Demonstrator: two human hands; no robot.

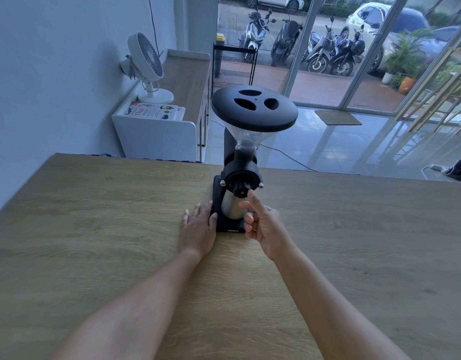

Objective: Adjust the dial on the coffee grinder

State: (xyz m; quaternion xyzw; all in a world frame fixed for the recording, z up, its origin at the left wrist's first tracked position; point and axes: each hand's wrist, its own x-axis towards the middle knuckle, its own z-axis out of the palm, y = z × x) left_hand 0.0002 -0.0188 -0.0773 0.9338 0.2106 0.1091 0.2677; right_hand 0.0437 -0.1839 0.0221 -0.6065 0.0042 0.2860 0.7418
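Two bare forearms reaching forward over a wooden table (94, 229), from the near edge toward the far edge.

Left hand (198, 227) flat on the tabletop, palm down, fingers spread and together with nothing held, thumb side pressed against the left side of the black base (229, 226) of the coffee grinder (239, 178). Probably there to keep the machine steady.

Right hand (263, 224) raised just before the grinder, loosely apart and clamped on nothing: index finger (252, 197) stretched up to the lower right rim of the dial (241, 187), thumb below it and separate, other fingers curled in. Touching the dial or only very near to it: cannot tell. No pinch around the dial yet.

Grinder standing upright close to the middle of the far edge of the table, front side facing the person. Round black dial on the front, small metal cup (230, 206) under it on the base, clear funnel (250, 137) with wide black lid (254, 107) on top.

Judged as the very beginning of the task: machine braced, finger arriving, turning of the dial not yet visible. Left to do: take the dial between finger and thumb, rotate it to the wanted mark, release.

Beyond the table, white fan (146, 66) on a low cabinet (156, 131), then glass doors (328, 61) with parked motorbikes (325, 48) outside.
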